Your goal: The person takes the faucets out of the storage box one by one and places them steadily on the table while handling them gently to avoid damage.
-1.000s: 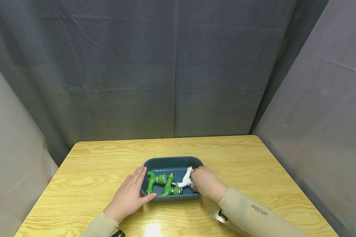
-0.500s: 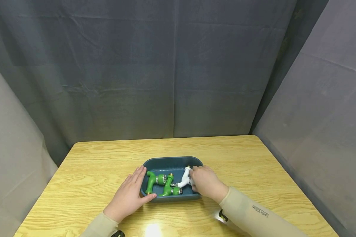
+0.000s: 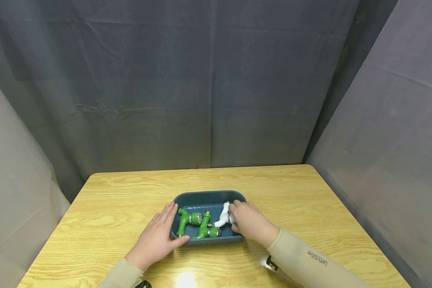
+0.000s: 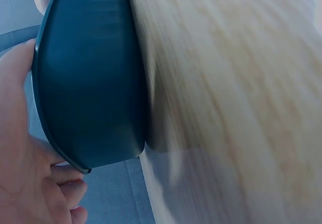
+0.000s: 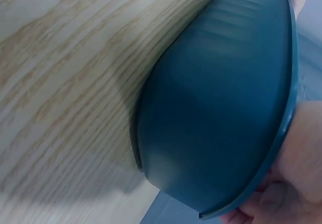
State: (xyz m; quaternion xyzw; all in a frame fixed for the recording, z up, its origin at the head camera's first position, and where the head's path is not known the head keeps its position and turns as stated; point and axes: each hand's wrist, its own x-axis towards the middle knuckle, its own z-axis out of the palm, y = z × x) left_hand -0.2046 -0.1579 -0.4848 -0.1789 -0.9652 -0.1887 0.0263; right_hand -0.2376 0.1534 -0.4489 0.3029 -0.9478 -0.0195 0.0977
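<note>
A dark teal plastic bin (image 3: pixel 205 197) stands in the middle of the table and holds two green taps and a white tap. My left hand (image 3: pixel 156 240) rests on its left end, fingers straight along the rim and thumb at the near corner. Closest to that hand lies one green tap (image 3: pixel 184 222); the other green tap (image 3: pixel 203 226) lies at the middle. At the right end, my right hand (image 3: pixel 253 222) reaches over the rim and grips the white tap (image 3: pixel 223 216) by its handle side, which the fingers partly hide. In the right wrist view, the bin wall hides the taps.
The wooden table (image 3: pixel 129 196) extends around the bin, its far edge against a grey curtain (image 3: pixel 147 100). Pale cloth panels (image 3: pixel 381 132) stand on both sides. Light glares off the near part of the tabletop.
The white tap has shifted slightly left inside the bin, and my right hand has turned a little with it. My left hand, the bin and the green taps stay put.
</note>
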